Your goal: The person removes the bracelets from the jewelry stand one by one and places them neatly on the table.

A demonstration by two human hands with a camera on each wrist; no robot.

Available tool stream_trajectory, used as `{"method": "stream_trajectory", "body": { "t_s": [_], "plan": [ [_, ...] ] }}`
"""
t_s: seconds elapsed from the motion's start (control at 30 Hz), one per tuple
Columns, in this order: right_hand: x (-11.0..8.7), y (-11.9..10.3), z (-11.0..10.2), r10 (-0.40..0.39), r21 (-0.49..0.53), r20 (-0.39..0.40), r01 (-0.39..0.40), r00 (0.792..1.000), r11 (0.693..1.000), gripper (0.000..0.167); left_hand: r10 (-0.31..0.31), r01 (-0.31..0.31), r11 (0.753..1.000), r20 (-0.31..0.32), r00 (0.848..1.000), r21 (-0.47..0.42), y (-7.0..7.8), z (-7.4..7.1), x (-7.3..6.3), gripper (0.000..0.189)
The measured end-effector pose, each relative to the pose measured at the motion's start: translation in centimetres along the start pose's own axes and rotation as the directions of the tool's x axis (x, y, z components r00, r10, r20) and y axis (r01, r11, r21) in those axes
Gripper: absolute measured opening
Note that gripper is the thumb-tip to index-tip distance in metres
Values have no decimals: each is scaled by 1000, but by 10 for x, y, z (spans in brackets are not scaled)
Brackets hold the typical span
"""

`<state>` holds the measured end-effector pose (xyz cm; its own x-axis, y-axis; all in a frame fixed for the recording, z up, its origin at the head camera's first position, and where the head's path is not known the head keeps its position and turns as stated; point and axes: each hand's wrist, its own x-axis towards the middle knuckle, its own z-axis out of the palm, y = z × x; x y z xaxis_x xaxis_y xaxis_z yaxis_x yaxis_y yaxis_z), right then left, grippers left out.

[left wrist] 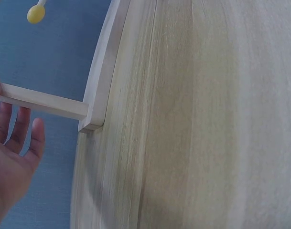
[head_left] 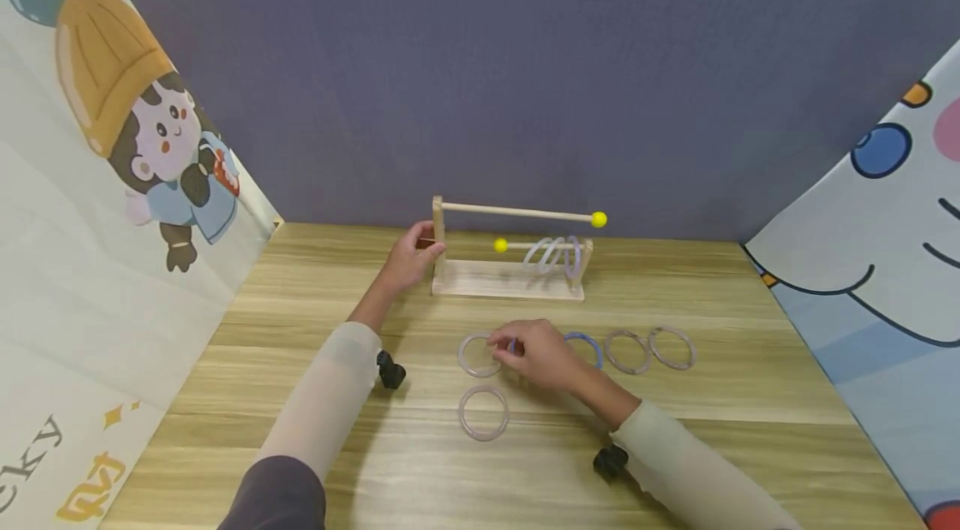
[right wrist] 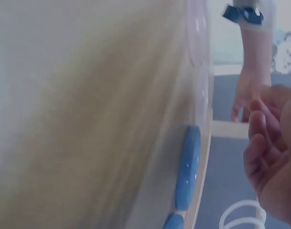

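Observation:
A wooden stand (head_left: 510,288) at the back of the table has two rods tipped with yellow balls. My left hand (head_left: 411,261) grips its left upright post (left wrist: 47,101), thumb on one side and fingers behind. Two whitish rings and a purple ring (head_left: 578,261) hang on the lower rod. My right hand (head_left: 547,355) is above the row of rings with its fingers loosely bent and nothing visible between them. Below its fingertips lies a clear ring (head_left: 462,359). A blue ring (right wrist: 188,169) beneath that hand is mostly hidden in the head view.
Right of my right hand lie another blue ring (head_left: 597,347) and two brownish rings, one (head_left: 609,351) beside the other (head_left: 692,355). A pale pinkish ring (head_left: 483,437) lies nearer the front. A dark panel (head_left: 480,80) rises behind the table, with printed panels at both sides.

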<state>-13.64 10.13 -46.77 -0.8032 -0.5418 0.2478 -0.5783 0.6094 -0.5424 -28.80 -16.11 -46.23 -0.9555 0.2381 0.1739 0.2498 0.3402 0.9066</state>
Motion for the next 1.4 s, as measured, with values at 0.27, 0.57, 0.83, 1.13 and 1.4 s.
{"method": "stream_trajectory", "body": {
  "t_s": [0.27, 0.57, 0.83, 1.13, 1.4],
  "plan": [
    [20, 12, -10, 194, 83, -269, -178, 943, 980, 20, -17, 17, 1000, 6, 1000, 7, 0, -1, -2, 43],
    [37, 20, -20, 348, 178, -402, -301, 847, 937, 29, -3, 3, 1000, 5, 1000, -14, -3, 0, -1, 41],
    [45, 31, -20, 453, 257, -479, -373, 752, 891, 30, 17, -17, 1000, -3, 1000, -17, -7, 1, 1, 41],
    [51, 34, -16, 512, 316, -491, -404, 705, 859, 33, 18, -18, 1000, -4, 1000, -19, -6, 1, 2, 42],
    [57, 32, -11, 546, 339, -516, -428, 660, 838, 34, 12, -12, 1000, 3, 1000, -16, -6, 1, 2, 43]
  ]
}}
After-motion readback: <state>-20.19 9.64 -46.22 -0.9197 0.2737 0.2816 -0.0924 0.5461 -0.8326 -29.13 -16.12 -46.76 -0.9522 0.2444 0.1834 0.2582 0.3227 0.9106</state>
